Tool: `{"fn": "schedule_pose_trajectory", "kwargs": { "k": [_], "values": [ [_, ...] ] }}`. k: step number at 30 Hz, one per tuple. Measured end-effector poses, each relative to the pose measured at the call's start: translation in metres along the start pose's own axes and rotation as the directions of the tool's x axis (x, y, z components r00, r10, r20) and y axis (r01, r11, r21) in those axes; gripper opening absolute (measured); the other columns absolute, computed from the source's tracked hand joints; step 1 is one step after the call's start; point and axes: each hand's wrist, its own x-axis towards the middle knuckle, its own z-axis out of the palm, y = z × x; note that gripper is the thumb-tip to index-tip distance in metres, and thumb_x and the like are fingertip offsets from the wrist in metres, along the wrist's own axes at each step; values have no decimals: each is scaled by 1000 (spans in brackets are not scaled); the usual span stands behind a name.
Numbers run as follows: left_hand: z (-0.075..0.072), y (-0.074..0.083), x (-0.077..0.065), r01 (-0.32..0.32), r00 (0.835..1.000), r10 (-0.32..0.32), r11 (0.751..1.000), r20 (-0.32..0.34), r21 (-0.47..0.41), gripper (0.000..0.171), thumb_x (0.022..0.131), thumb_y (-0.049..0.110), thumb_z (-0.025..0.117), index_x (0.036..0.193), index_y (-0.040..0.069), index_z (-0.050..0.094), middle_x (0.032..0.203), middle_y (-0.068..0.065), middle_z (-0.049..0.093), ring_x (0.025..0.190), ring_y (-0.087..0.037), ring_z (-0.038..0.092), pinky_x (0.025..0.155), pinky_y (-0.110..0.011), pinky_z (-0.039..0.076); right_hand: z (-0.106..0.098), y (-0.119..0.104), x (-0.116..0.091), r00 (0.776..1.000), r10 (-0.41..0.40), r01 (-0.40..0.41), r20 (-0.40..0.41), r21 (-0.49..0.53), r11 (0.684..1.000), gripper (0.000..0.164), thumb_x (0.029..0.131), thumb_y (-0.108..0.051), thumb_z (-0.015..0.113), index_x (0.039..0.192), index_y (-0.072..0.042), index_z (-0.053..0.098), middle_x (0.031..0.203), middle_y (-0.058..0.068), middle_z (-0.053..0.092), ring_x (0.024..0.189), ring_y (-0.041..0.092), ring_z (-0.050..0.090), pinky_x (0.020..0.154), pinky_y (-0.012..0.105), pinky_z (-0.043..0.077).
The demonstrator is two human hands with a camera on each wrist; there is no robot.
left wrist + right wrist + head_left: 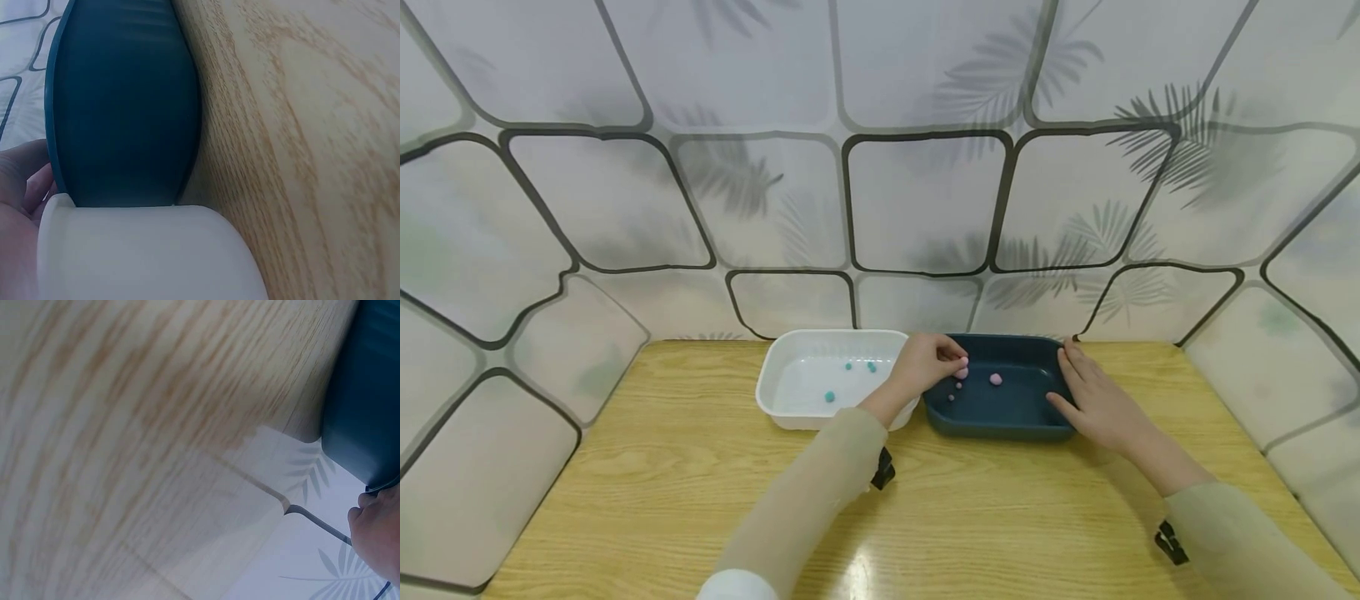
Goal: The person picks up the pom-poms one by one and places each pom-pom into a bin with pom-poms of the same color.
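My left hand [921, 364] reaches over the inner edges of two trays and pinches a small pink ball [963, 362] between thumb and fingertips. Another pink ball [961, 374] shows just under those fingertips. Below it is the dark blue tray [1011, 417], where a larger pink ball [996, 379] and two tiny ones, one of them a pink bead [951, 397], lie on the bottom. My right hand [1097, 404] rests on the tray's right rim, fingers stretched toward the far corner and thumb over the inside. In the left wrist view, rims hide the left fingertips.
A white tray [797, 422] stands to the left, close against the blue one. Several teal balls, among them a bigger teal ball [830, 397], lie in it. Both trays sit on a wooden table [985, 517] near its back edge, before a patterned wall covering [917, 208].
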Motion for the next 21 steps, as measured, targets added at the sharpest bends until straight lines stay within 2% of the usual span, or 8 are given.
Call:
{"fn": "schedule_pose_trajectory", "kwargs": {
  "k": [14,21],
  "values": [
    [2,0,4,66,997,-67,998,-25,-3,15,98,18,79,107,8,84,100,-8,83,94,-20,76,80,-21,57,0,1,0,1000,2,-2,5,8,1000,86,110,-38,56,163,15,14,174,35,5,162,52,10,128,69,21],
    [2,0,4,82,996,-84,995,-33,-49,16,97,11,78,111,4,83,105,-11,83,99,-24,78,88,-27,61,0,0,0,1000,-1,1,4,6,1000,86,110,-37,56,163,16,14,174,36,5,162,52,10,128,69,21]
  ]
}}
